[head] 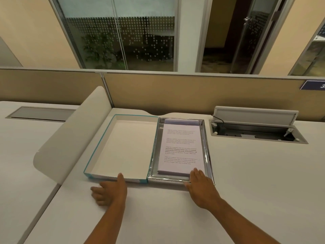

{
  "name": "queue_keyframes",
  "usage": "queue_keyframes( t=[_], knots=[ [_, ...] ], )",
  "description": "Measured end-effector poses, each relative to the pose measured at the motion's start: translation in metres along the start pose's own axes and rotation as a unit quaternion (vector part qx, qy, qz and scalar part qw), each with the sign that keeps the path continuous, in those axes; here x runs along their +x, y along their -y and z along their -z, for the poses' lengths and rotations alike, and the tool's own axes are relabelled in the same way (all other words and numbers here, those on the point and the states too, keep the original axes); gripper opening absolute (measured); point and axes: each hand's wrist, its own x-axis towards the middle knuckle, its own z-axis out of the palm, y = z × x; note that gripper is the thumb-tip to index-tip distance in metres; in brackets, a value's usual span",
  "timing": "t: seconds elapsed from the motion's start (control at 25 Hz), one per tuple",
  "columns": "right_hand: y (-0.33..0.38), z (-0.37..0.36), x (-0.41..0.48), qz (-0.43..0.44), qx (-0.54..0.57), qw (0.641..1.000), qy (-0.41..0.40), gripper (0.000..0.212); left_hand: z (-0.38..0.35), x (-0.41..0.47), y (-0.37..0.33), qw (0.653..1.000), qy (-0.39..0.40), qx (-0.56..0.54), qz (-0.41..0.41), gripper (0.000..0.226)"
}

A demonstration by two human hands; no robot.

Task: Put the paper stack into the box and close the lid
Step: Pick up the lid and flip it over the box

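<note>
A stack of printed white paper (181, 148) lies inside the silver-lined box (154, 155) on the desk. The teal-edged lid (98, 150) lies upturned and empty just left of the box, touching it. My right hand (202, 187) rests flat over the box's near right rim, fingertips reaching the paper's near corner, holding nothing. My left hand (110, 190) lies on the desk in front of the lid, its thumb touching the lid's near wall and its fingers spread to the left.
A curved white divider (70, 138) stands left of the lid. An open cable tray (256, 131) with a raised flap sits at the right. A tan partition (193, 94) runs behind the desk. White desk surface (158, 217) spreads in front.
</note>
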Motion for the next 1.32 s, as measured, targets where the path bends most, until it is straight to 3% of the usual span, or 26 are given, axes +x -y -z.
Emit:
queue_keyframes(
  t=[0.12,0.24,0.32,0.44,0.6,0.8,0.96,1.12,1.32],
  knots=[
    [-0.003,-0.005,0.0,0.008,-0.045,0.999,0.015,0.054,-0.005,-0.003,0.001,1.0,0.025,0.015,-0.01,0.068],
    [-0.005,-0.011,-0.003,0.013,-0.059,0.998,0.016,0.052,-0.005,-0.003,0.0,0.985,0.013,-0.17,-0.028,0.049],
    [-0.005,-0.011,-0.003,0.016,-0.068,0.997,0.011,0.051,0.002,-0.01,-0.005,0.94,0.053,-0.332,-0.062,0.059],
    [-0.004,-0.011,-0.001,0.019,-0.073,0.997,0.011,0.051,0.014,-0.013,-0.016,0.891,0.07,-0.435,-0.106,0.075],
    [-0.005,-0.011,-0.001,0.018,-0.08,0.996,0.019,0.051,0.02,-0.016,-0.036,0.885,0.071,-0.432,-0.16,0.066],
    [-0.007,-0.012,0.001,0.021,-0.063,0.998,0.01,0.052,0.021,-0.04,-0.059,0.866,0.148,-0.372,-0.299,0.088],
    [-0.01,-0.005,0.0,-0.016,0.083,0.996,0.0,0.066,0.014,-0.068,-0.071,0.837,0.21,-0.288,-0.415,0.089],
    [-0.018,0.01,-0.008,-0.016,0.337,0.94,-0.051,0.065,-0.002,-0.09,-0.072,0.81,0.226,-0.179,-0.511,0.085],
    [-0.033,0.044,-0.017,-0.094,0.598,0.785,-0.129,0.042,-0.02,-0.114,-0.067,0.782,0.131,-0.042,-0.608,0.079]
  ],
)
